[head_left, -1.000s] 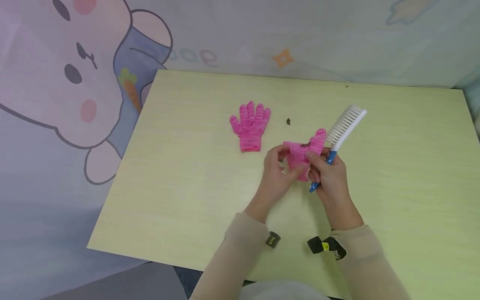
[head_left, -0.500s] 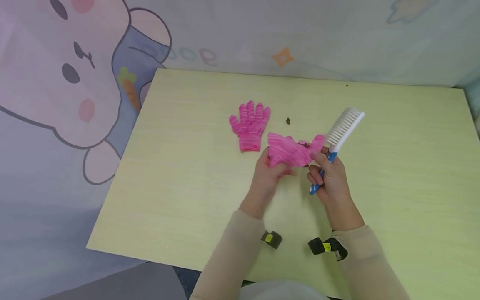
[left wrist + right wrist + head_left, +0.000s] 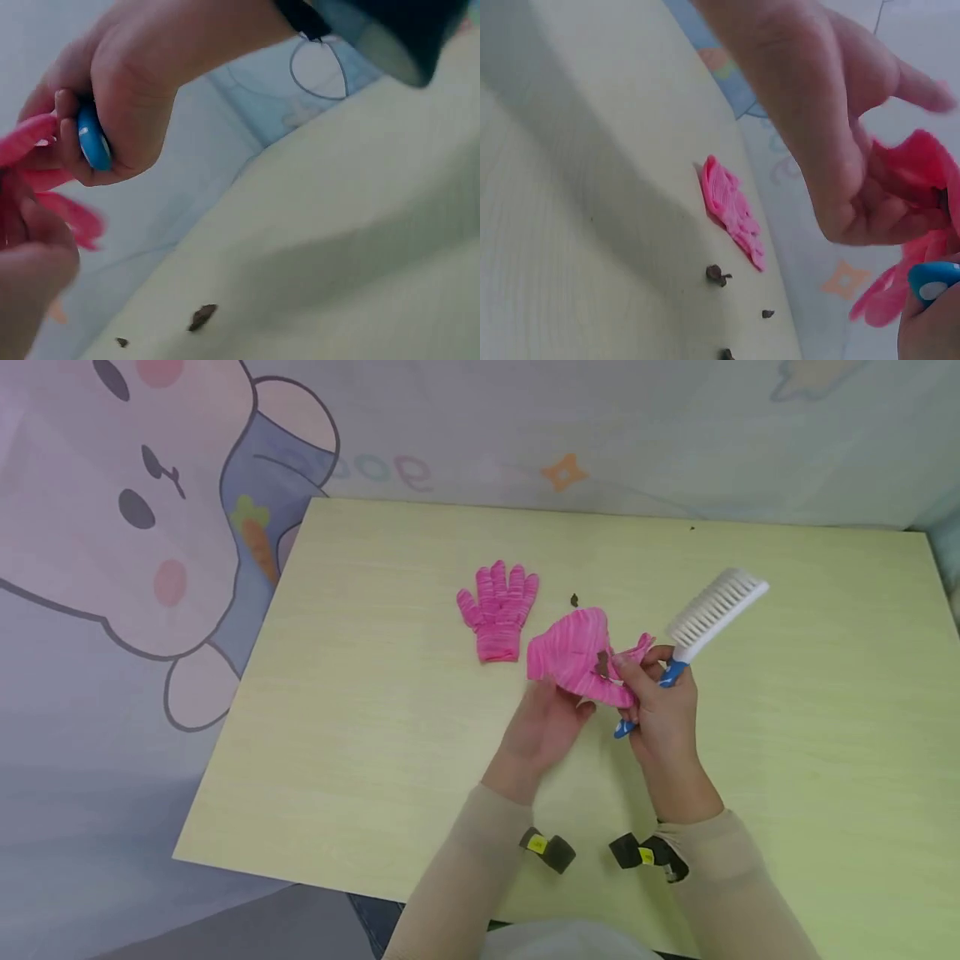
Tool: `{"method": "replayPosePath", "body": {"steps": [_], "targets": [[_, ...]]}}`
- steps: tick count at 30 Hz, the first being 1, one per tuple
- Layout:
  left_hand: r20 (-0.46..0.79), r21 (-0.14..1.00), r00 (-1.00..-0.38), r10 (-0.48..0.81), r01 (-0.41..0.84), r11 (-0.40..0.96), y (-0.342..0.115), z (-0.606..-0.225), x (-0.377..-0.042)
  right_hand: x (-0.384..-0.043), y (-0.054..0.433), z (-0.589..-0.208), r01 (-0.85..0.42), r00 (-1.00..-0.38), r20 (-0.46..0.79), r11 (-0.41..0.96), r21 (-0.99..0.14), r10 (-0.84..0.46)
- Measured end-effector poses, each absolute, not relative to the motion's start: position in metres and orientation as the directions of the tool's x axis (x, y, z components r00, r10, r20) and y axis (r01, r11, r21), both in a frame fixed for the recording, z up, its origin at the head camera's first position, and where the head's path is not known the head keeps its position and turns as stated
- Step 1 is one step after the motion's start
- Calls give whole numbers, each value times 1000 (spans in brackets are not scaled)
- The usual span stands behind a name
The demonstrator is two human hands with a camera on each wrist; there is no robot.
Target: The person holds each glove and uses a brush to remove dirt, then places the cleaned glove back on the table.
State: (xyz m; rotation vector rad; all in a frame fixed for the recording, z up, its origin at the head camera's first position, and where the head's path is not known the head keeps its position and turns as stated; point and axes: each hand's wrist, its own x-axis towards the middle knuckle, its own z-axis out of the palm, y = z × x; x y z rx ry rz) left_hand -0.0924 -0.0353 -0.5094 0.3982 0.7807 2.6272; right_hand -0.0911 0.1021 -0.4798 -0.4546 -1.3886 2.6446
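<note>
My right hand point(image 3: 663, 710) grips the blue handle of a white-bristled brush point(image 3: 716, 610), its head pointing up and right. The thumb of that hand also pinches a crumpled pink knit glove point(image 3: 566, 652) against the fingers. A dark brown patch point(image 3: 602, 664) shows on the glove. Under the glove's left part is my left hand point(image 3: 540, 727), blurred, with fingertips hidden behind the fabric. In the right wrist view, the left hand's fingers point(image 3: 885, 217) curl against the glove while its thumb sticks out. The brush's blue handle end point(image 3: 94, 139) shows in the left wrist view.
A second pink glove point(image 3: 498, 610) lies flat on the pale yellow table point(image 3: 337, 693), fingers away from me. Small dark brown crumbs point(image 3: 574, 600) lie behind the held glove; several show in the right wrist view. A printed cloth point(image 3: 480, 435) hangs along the table's back edge.
The held glove has been turned and spread out, its left part now raised and the brown patch facing up. The brush head has swung to the right. The glove on the table stays put.
</note>
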Motion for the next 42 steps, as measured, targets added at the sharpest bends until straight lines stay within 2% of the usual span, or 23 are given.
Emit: {"method": "replayPosePath", "body": {"steps": [4,9,13,17,20,22,26,28,31,35,39,42], "targets": [[-28,708,-964,263,-205,-676,-29,-505,-95,-89,101,-477,16,-931,-193,-493,-870,310],[-182,644,-976,119,-210,-736,-27,-497,-96,-88,102,-476,-20,-928,-193,-558,-830,320],[-227,601,-974,9,-147,-786,-32,-491,-97,-89,104,-472,-139,-893,-184,-641,-755,411],[-242,615,-969,-57,-108,-781,-37,-485,-98,-89,106,-469,-214,-862,-165,-639,-739,479],[-260,614,-963,-71,-109,-782,-37,-484,-99,-89,108,-470,-176,-875,-163,-613,-770,456],[-268,624,-962,-55,-130,-770,-36,-486,-99,-90,110,-473,-100,-890,-189,-582,-807,414],[-269,668,-963,2,-189,-720,-33,-492,-99,-91,115,-481,67,-917,-217,-406,-911,334],[-258,707,-966,12,-197,-679,-33,-493,-99,-90,118,-485,94,-936,-181,-284,-954,302],[-230,779,-973,-35,-162,-606,-32,-495,-99,-86,124,-489,25,-966,-44,-78,-997,254],[-176,847,-977,-116,-91,-524,-29,-496,-101,-80,125,-493,-134,-978,158,167,-977,139],[-103,886,-985,-140,-27,-463,-24,-495,-102,-79,118,-493,-183,-978,209,406,-895,22],[-62,918,-987,-148,2,-396,-23,-494,-100,-80,115,-492,-134,-982,183,521,-843,45]]}}
